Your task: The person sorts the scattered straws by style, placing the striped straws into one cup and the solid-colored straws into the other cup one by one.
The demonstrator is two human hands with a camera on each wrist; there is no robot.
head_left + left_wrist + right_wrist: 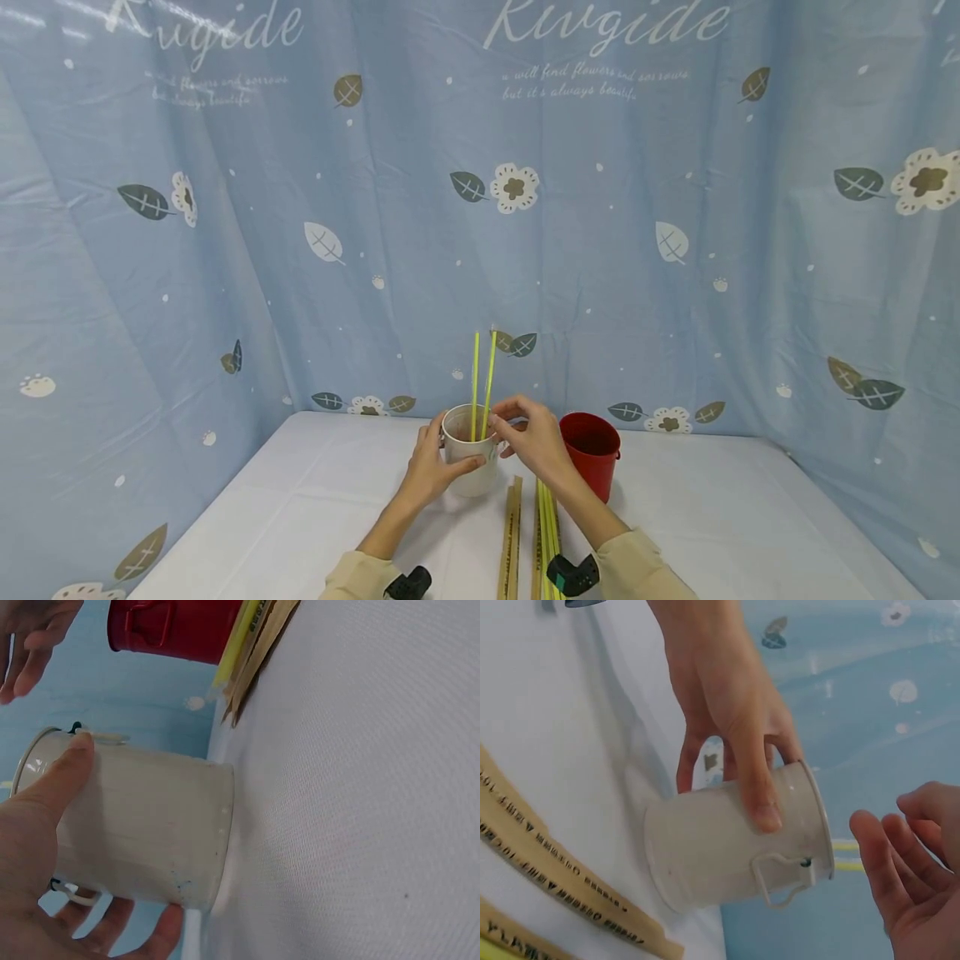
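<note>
My left hand grips a small white metal bucket with wire handles, thumb along the near side and fingers round the far side. The bucket stands upright on the white table. Two thin yellow-green sticks rise out of it, their lower ends hidden inside. Close by the rim on the right is my right hand, fingers loosely bent with nothing between them. In the right wrist view those fingers overlap the sticks just outside the rim.
A red bucket stands to the right, behind my right forearm. Printed brown paper strips and several more yellow sticks lie on the white table in front of the buckets. A blue patterned curtain hangs behind.
</note>
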